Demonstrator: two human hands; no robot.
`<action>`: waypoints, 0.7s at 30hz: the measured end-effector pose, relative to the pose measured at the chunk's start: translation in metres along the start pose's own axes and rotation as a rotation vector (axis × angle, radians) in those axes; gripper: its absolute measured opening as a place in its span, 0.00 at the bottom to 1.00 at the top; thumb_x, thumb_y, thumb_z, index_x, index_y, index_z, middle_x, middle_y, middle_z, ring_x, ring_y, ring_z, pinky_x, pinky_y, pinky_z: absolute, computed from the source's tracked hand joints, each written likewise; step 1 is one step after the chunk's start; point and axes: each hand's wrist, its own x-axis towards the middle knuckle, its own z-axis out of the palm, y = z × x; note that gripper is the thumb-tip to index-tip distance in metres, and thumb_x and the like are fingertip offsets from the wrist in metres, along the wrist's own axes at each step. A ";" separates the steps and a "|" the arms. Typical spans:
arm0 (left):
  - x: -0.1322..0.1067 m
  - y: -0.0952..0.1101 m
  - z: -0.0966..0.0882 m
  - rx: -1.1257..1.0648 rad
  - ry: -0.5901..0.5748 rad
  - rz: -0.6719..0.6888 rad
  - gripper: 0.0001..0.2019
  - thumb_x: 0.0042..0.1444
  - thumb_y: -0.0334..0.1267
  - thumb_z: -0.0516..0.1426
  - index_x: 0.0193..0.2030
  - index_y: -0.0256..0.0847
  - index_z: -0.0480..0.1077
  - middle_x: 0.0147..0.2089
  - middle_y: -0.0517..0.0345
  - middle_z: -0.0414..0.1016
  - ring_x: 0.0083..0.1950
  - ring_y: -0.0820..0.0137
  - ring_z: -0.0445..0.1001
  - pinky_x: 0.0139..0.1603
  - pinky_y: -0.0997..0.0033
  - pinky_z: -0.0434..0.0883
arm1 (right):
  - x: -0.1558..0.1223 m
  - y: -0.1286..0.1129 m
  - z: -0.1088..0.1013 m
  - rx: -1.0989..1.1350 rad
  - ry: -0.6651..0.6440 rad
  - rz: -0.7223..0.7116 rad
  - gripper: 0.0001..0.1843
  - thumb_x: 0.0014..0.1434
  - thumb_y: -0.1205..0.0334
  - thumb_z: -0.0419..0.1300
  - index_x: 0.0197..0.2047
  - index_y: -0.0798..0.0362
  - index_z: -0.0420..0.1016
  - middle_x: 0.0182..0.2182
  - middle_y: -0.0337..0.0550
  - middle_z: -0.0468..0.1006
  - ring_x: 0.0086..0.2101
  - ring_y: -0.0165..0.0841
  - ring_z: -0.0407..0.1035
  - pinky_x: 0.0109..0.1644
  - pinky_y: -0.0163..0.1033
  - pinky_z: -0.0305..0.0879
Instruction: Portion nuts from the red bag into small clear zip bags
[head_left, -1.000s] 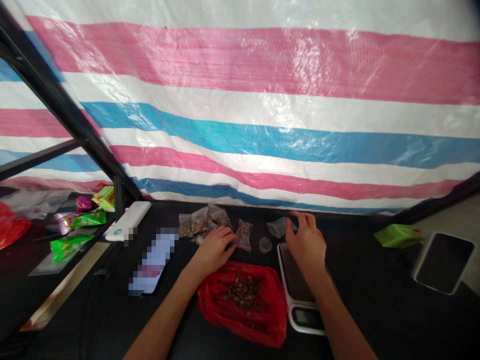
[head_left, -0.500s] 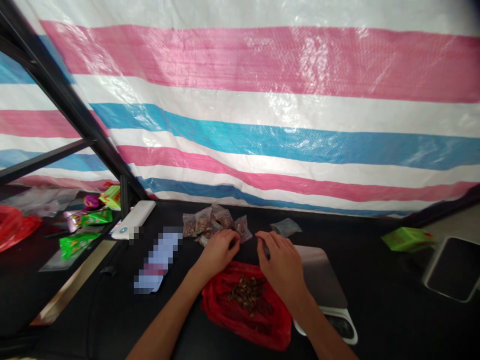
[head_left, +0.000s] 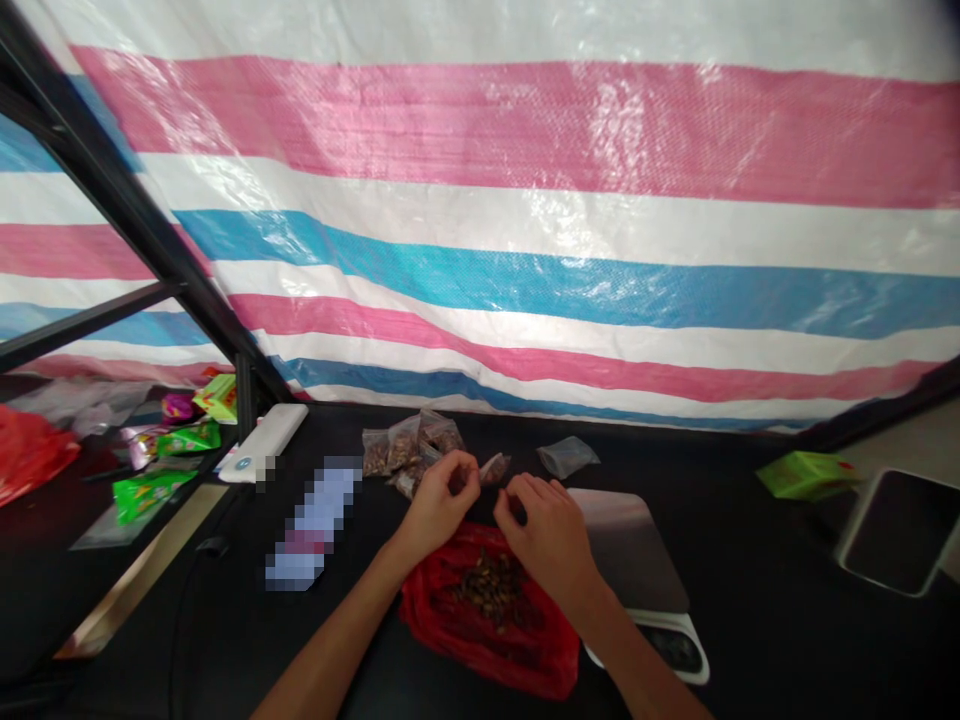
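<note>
Thumb and fingers curled into a pinch, my left hand [head_left: 442, 505] is at the left near edge of a small clear zip bag [head_left: 494, 468] with brown dried pieces inside. My right hand [head_left: 546, 535] pinches at the same bag's near right side; its fingertips partly hide the edge. Beneath both hands lies an opened red plastic bag [head_left: 480, 655], with loose brown dried pieces [head_left: 491, 590] in it. Just behind my left hand sits a cluster of filled zip bags [head_left: 405, 445]. A flat zip bag [head_left: 568, 457] lies beyond my right hand.
A kitchen scale [head_left: 630, 550] stands partly under my right forearm. To the left are a phone [head_left: 315, 525] with a blurred screen, a white device [head_left: 266, 440] and green snack packets [head_left: 154, 492]. A green box [head_left: 806, 474] and a dark-screened device [head_left: 900, 530] are at the right.
The small filled bag between my hands has tipped and looks flatter. My right hand has moved left, closer to my left hand, and its fingers are more curled.
</note>
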 end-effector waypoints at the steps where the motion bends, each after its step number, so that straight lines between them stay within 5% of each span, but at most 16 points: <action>1: 0.000 0.000 -0.002 -0.012 -0.017 -0.003 0.08 0.64 0.39 0.56 0.37 0.38 0.71 0.34 0.59 0.72 0.35 0.72 0.69 0.37 0.73 0.66 | 0.000 0.000 -0.001 0.021 -0.001 0.002 0.11 0.68 0.65 0.57 0.32 0.51 0.72 0.30 0.41 0.80 0.33 0.36 0.72 0.43 0.42 0.54; 7: -0.003 0.004 -0.001 -0.057 -0.196 0.004 0.08 0.64 0.40 0.57 0.38 0.37 0.72 0.34 0.59 0.72 0.35 0.71 0.68 0.37 0.73 0.65 | 0.002 0.001 -0.002 0.166 -0.025 0.050 0.08 0.69 0.63 0.57 0.38 0.49 0.76 0.34 0.39 0.82 0.34 0.36 0.73 0.42 0.41 0.55; 12: -0.001 -0.004 0.001 0.006 -0.078 0.006 0.05 0.60 0.31 0.54 0.32 0.40 0.63 0.30 0.65 0.61 0.32 0.74 0.60 0.34 0.75 0.59 | -0.001 -0.007 0.003 0.165 -0.037 0.022 0.10 0.63 0.69 0.58 0.30 0.50 0.68 0.28 0.36 0.76 0.29 0.33 0.68 0.38 0.41 0.53; 16: 0.001 -0.008 -0.001 -0.113 0.029 -0.030 0.05 0.62 0.33 0.52 0.34 0.42 0.61 0.30 0.66 0.61 0.31 0.74 0.61 0.33 0.74 0.60 | -0.002 -0.011 0.001 0.177 -0.007 -0.001 0.13 0.66 0.65 0.57 0.28 0.50 0.66 0.26 0.36 0.75 0.29 0.33 0.68 0.40 0.42 0.54; 21: -0.002 0.003 -0.008 -0.238 0.050 0.068 0.07 0.64 0.31 0.49 0.34 0.41 0.63 0.32 0.62 0.64 0.34 0.72 0.63 0.37 0.72 0.63 | 0.000 -0.001 -0.007 0.283 0.060 0.137 0.11 0.70 0.55 0.55 0.50 0.50 0.71 0.32 0.39 0.79 0.32 0.37 0.73 0.43 0.43 0.60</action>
